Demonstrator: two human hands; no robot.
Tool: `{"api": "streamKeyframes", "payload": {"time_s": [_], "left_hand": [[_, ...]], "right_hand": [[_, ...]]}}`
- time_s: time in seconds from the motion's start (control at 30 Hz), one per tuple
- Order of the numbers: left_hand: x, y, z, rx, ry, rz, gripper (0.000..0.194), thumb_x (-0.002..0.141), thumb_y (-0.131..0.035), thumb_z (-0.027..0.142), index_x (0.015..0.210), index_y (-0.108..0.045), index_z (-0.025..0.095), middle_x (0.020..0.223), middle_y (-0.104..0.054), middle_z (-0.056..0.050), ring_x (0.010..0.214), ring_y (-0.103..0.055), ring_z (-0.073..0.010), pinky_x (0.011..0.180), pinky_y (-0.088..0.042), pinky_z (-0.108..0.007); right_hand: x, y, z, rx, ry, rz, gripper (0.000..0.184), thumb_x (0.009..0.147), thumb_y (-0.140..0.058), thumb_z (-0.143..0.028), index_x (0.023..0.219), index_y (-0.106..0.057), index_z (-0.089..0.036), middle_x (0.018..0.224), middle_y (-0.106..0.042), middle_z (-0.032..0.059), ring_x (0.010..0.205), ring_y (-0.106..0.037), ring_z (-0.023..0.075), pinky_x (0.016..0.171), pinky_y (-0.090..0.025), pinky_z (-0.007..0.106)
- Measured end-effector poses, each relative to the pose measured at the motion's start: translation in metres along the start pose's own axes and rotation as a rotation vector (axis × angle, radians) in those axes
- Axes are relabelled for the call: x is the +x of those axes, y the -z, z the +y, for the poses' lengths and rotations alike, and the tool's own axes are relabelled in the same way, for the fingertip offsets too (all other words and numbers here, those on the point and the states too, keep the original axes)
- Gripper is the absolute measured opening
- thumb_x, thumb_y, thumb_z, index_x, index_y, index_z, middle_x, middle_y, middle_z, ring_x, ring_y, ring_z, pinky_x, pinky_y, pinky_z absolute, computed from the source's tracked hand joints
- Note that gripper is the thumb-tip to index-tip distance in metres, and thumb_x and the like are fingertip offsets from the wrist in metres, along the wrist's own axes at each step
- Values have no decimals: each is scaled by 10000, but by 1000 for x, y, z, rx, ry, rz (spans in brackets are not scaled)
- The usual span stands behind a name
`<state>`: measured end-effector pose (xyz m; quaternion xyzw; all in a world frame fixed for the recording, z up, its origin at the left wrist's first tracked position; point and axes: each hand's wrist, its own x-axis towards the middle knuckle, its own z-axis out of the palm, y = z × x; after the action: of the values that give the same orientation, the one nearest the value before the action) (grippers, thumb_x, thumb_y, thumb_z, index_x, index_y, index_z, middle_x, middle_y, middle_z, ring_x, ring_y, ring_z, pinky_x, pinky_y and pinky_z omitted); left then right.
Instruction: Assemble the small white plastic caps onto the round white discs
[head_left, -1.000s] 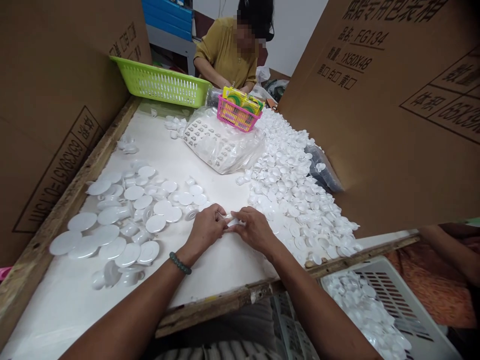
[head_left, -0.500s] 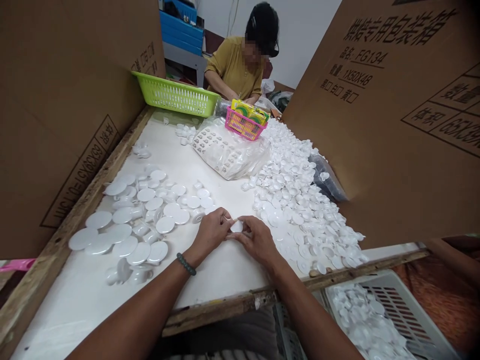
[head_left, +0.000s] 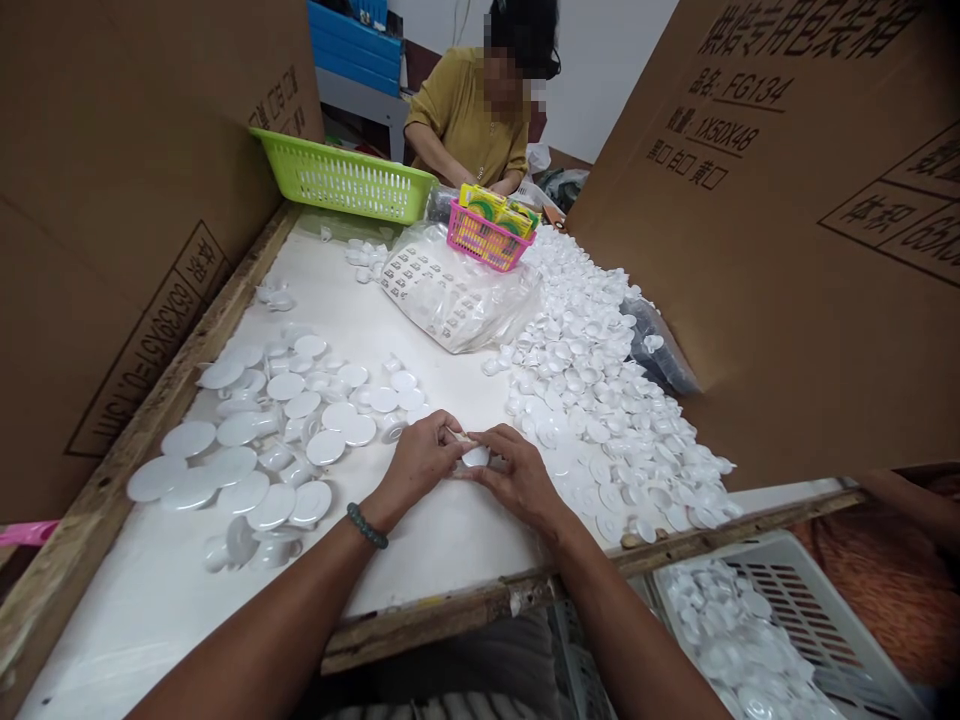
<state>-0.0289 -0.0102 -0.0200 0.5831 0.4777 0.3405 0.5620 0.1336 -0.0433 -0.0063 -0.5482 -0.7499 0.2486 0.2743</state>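
Observation:
Between my two hands, just above the white tabletop (head_left: 442, 560), is a small white round plastic piece (head_left: 475, 457). My left hand (head_left: 421, 462) grips its left side with thumb and fingers, a dark beaded bracelet (head_left: 367, 526) on that wrist. From the right, my right hand (head_left: 517, 472) pinches the same piece, and its fingers hide part of it. To the left lie larger white discs with stems (head_left: 244, 470), loosely grouped. A wide heap of small white round pieces (head_left: 592, 390) spreads to the right of my right hand.
Cardboard panels (head_left: 112, 200) stand along both sides. Toward the back are a green basket (head_left: 345, 185), a pink basket (head_left: 487, 240) of yellow packets and a clear plastic bag (head_left: 450, 300). A co-worker (head_left: 465, 110) sits opposite. Below right, a grey crate (head_left: 847, 640) holds white pieces.
My view has shifted slightly. Both hands stay together on the white piece; my right fingers have moved a little over its top.

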Motion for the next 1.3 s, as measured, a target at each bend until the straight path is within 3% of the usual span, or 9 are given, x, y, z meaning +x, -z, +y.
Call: {"api": "streamKeyframes", "payload": {"time_s": [0.3, 0.6, 0.97, 1.07, 1.17, 1.3], "left_hand": [[0, 1, 1, 29, 7, -7, 218, 698, -606, 353, 802, -507, 189, 564, -575, 44, 479, -545, -120, 477, -396, -223], [-1, 1, 11, 91, 78, -22, 302, 684, -629, 367, 876, -465, 201, 532, -570, 63, 449, -539, -126, 461, -380, -225], [2, -3, 1, 236, 21, 35, 169, 735, -574, 314, 784, -459, 200, 536, -585, 43, 491, -554, -133, 508, -362, -234], [1, -3, 0, 249, -39, 73, 174, 754, -551, 359, 779, -483, 201, 556, -590, 37, 531, -560, -139, 534, -370, -243], [-1, -1, 1, 183, -51, 37, 200, 733, -576, 358, 831, -504, 200, 576, -595, 35, 544, -561, -140, 530, -381, -240], [-2, 3, 1, 39, -20, -11, 233, 722, -593, 335, 876, -484, 197, 561, -586, 47, 490, -550, -126, 501, -389, -228]], "right_hand": [[0, -2, 2, 29, -24, -13, 398, 714, -695, -342, 1092, -615, -245, 931, -568, 30, 728, -536, 127, 672, -458, 275], [0, -7, 8, -24, 22, 32, 394, 729, -682, -355, 1101, -626, -237, 808, -563, 23, 680, -516, 131, 625, -440, 276], [1, -7, 7, -201, 45, 39, 349, 748, -661, -354, 1062, -636, -206, 747, -559, 23, 684, -505, 149, 625, -408, 278], [1, -10, 5, -296, 22, 92, 276, 754, -642, -395, 926, -653, -180, 710, -547, 24, 684, -493, 159, 637, -393, 288], [2, -11, 4, -327, 6, 133, 264, 728, -656, -425, 787, -633, -169, 662, -520, 14, 666, -480, 159, 640, -386, 293], [0, -6, 5, -176, 66, 28, 384, 759, -640, -338, 1101, -577, -176, 813, -549, 33, 734, -503, 156, 666, -420, 282]]}}
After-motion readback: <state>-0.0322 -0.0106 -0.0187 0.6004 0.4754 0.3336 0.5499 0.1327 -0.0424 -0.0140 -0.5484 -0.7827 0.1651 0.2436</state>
